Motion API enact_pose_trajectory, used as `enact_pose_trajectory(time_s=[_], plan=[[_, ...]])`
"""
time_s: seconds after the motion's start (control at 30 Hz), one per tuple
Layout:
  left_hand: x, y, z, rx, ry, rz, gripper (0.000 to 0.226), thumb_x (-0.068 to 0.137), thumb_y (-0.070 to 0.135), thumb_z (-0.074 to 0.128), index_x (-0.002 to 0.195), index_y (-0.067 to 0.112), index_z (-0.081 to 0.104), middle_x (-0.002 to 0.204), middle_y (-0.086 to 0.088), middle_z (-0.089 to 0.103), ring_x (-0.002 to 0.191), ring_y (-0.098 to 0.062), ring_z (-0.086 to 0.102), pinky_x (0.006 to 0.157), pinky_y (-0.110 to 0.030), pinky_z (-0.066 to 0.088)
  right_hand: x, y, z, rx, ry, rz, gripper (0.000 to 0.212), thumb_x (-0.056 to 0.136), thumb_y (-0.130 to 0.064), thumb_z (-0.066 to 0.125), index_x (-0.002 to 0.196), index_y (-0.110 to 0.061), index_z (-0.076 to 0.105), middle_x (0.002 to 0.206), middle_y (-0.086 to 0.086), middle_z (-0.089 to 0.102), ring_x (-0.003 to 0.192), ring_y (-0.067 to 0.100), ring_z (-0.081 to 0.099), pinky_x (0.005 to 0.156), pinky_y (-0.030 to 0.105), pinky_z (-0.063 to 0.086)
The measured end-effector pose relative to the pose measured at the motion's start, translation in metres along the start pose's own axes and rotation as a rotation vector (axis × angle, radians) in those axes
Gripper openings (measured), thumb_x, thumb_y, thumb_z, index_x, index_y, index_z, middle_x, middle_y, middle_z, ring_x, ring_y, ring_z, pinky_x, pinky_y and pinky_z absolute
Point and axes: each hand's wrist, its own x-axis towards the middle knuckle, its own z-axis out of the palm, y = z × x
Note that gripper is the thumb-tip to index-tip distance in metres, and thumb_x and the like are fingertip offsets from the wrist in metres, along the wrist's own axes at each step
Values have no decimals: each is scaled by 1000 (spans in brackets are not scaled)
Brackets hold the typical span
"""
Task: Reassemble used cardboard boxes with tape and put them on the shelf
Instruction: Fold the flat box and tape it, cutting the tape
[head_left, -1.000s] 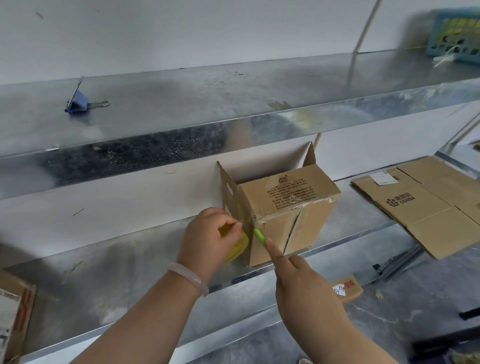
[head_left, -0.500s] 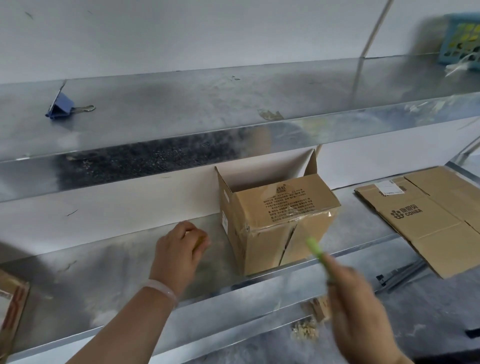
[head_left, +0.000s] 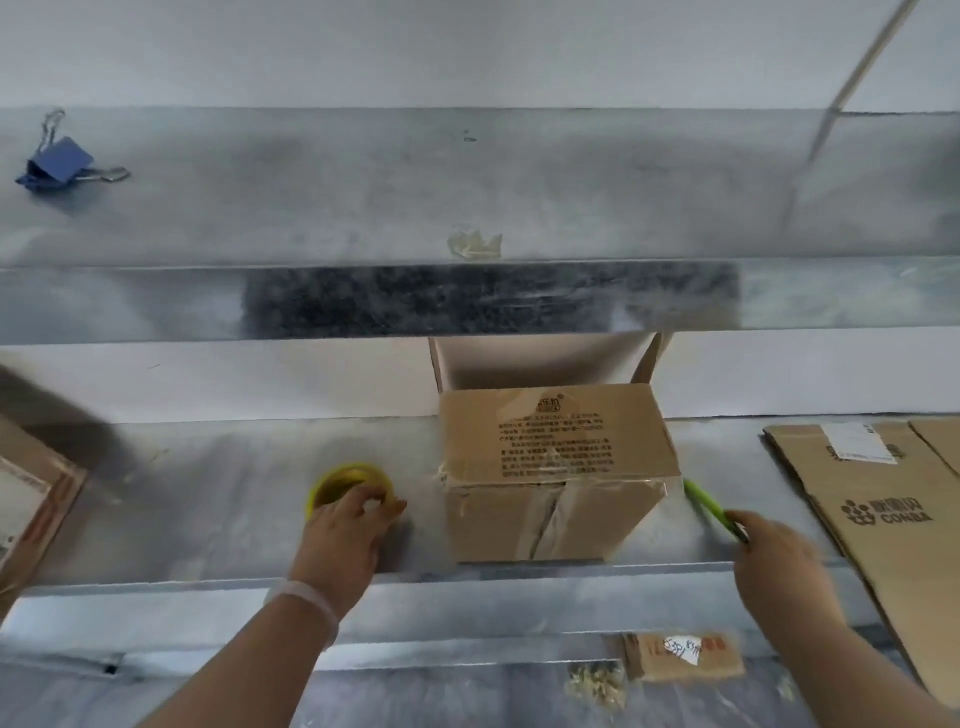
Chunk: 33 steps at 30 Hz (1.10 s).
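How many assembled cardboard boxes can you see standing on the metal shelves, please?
1: the taped brown cardboard box stands midway along the lower grey metal shelf. The brown cardboard sheets to its right lie flat; others may sit out of view.

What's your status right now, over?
Left hand grips tape on lower shelf. Right hand holds green cutter. Box taped, between them. Flat cardboard lies right, apart.

Blue binder clip (head_left: 56, 165) — top left, floor debris (head_left: 597, 683)
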Motion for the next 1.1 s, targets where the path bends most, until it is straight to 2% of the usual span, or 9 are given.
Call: enact_pose_trajectory(time_s=[0.13,0.23,0.3,0.4,0.53,0.73,0.8,0.9,1.1], plan=[[0,35,-24,-287,251,-199,36,93,20,46,121,17,68,116,-3,66,103,-27,65,91,-30,50,15,19,9,-140,-73,-87,44,98,-21,45,141,-30,50,118,-3,59,103,19,53,92,39,50],[-7,83,-58,-633,505,-346,40,99,37,40,133,23,57,127,9,57,120,-8,51,100,-11,36,12,4,-3,120,4,-94,52,101,-28,47,151,-24,36,153,4,40,138,26,37,116,45,32],[-9,112,-77,-685,617,-250,43,98,39,39,136,25,51,138,6,54,129,-8,46,105,-16,35,-4,-22,-22,432,158,-195,49,102,-31,45,150,-23,39,156,0,36,143,14,30,119,33,23],[1,134,-85,-596,605,-74,47,96,37,44,141,23,46,154,-4,38,139,-7,36,110,-23,32,-32,-72,-55,650,320,-585,50,97,-43,41,144,-25,46,155,-5,36,140,-7,26,112,10,20],[22,138,-75,-584,530,0,50,93,53,52,134,24,54,152,-2,40,139,-18,41,109,-43,41,-28,-114,-58,563,354,-943,55,96,-55,44,134,-17,59,148,2,47,144,23,35,116,42,33],[29,130,-66,-667,508,23,49,97,53,46,135,23,54,153,-1,39,138,-13,42,109,-21,36,-13,-120,-47,695,312,-955,50,97,-56,46,125,-19,62,139,-2,54,144,23,37,118,32,30],[27,130,-62,-710,510,50,50,101,48,38,144,22,43,156,-3,35,140,-17,40,111,-29,36,-15,-119,-45,736,284,-946,46,101,-49,43,133,-17,55,148,2,46,146,21,32,119,34,27],[26,140,-55,-840,536,-11,55,103,37,33,153,15,28,156,0,36,136,-22,44,110,-39,39,-25,-118,-42,809,278,-831,50,100,-32,41,147,-15,39,158,3,32,146,15,29,119,25,24],[32,162,-49,-1181,609,-192,59,99,33,28,153,19,10,155,2,34,143,-12,34,113,-21,31,-44,-134,-35,1260,227,-526,48,101,-20,32,146,-37,29,154,-6,38,142,3,34,113,16,30]])
